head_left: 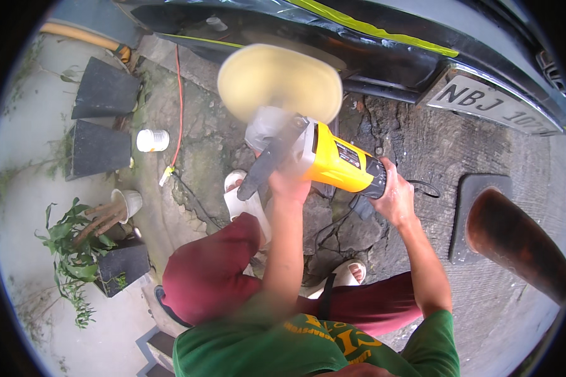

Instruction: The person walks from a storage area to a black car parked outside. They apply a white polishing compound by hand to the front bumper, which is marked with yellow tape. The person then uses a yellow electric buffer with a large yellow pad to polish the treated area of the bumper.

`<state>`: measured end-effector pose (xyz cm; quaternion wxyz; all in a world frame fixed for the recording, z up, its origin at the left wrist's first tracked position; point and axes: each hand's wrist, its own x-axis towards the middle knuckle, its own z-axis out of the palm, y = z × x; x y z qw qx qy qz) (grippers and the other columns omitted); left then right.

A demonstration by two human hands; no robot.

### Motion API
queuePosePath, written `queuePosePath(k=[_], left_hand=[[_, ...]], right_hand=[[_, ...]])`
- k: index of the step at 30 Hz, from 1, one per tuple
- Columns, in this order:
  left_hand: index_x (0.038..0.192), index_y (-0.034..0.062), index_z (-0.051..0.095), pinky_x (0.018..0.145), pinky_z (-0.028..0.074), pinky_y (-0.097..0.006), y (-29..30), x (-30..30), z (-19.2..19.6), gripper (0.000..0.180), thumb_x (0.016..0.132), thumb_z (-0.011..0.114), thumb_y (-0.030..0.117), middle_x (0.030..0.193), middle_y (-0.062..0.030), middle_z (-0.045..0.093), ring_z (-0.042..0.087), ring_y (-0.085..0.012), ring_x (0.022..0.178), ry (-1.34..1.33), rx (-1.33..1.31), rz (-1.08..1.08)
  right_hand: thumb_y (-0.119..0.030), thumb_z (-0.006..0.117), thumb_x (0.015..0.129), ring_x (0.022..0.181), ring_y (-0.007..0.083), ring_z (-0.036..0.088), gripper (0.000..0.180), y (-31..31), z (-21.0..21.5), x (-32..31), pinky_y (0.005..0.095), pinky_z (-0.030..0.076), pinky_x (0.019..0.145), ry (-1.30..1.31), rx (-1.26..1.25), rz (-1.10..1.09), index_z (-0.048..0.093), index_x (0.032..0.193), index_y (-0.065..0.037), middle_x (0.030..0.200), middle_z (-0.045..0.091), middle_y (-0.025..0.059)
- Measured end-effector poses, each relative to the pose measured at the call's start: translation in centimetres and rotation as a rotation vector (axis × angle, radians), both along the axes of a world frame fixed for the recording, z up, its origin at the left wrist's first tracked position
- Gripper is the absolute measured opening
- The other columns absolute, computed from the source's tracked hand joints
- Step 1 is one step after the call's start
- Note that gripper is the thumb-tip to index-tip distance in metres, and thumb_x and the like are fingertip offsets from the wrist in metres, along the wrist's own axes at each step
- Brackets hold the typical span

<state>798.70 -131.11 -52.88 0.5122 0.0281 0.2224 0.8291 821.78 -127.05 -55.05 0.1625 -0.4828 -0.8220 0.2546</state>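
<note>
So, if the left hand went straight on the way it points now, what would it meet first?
The left hand grips the side handle and points up the picture. Beyond it comes the polisher's pale pad, then the dark car body, though depth is unclear.

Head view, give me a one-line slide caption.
Both hands hold a yellow polisher, left hand at its side handle, right hand on the rear grip, pad toward a dark car.

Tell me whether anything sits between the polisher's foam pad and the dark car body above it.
Nothing visible does. The round cream foam pad of the yellow polisher, held by the left hand and right hand, shows directly against the dark car body; whether they touch is unclear.
</note>
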Motion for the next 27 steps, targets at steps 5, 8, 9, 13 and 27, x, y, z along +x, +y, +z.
queuePosePath(k=[5,8,9,13,27], left_hand=[[0.133,0.0052,0.043,0.093,0.05,-0.039,0.0,-0.1,2.2,0.045,0.091,0.057,0.014,0.123,-0.0116,0.056,0.058,-0.0219,0.107,0.275,-0.053,0.082],[0.135,0.0038,0.04,0.092,0.051,-0.039,0.1,-0.4,3.5,0.055,0.085,0.064,0.003,0.123,-0.0122,0.055,0.059,-0.0225,0.106,0.189,0.009,0.067],[0.136,0.0038,0.038,0.093,0.051,-0.04,0.2,-0.3,3.6,0.06,0.083,0.066,0.002,0.124,-0.012,0.054,0.059,-0.0228,0.107,0.168,0.04,0.063],[0.135,0.0048,0.04,0.095,0.049,-0.039,1.1,2.5,4.1,0.057,0.083,0.063,0.011,0.125,-0.0107,0.055,0.058,-0.0218,0.109,0.327,0.007,0.128],[0.138,0.0113,0.041,0.104,0.038,-0.034,2.4,10.0,-4.0,0.063,0.097,0.035,0.06,0.135,-0.0045,0.048,0.048,-0.0199,0.121,0.089,-0.099,-0.055]], right_hand=[[-0.016,0.078,0.067,0.091,0.0365,0.066,0.073,-0.1,0.7,-0.8,0.0435,0.054,0.076,0.098,0.038,-0.028,0.042,0.13,-0.008,0.102,0.066,0.0197],[-0.013,0.081,0.064,0.095,0.038,0.066,0.078,0.5,0.9,-1.4,0.0432,0.054,0.082,0.195,0.095,-0.019,0.041,0.13,-0.006,0.103,0.066,0.0205],[-0.012,0.08,0.065,0.096,0.0383,0.065,0.076,0.8,1.3,-1.5,0.0427,0.054,0.082,0.185,0.113,-0.016,0.042,0.13,-0.006,0.105,0.066,0.0202],[-0.014,0.079,0.068,0.097,0.0384,0.065,0.072,2.4,0.2,-0.4,0.0421,0.054,0.082,0.191,-0.002,-0.046,0.043,0.129,-0.01,0.107,0.066,0.0188],[-0.015,0.082,0.068,0.101,0.0326,0.066,0.076,1.0,-5.1,6.8,0.0376,0.052,0.086,0.178,-0.079,-0.242,0.04,0.13,-0.005,0.108,0.066,0.019]])
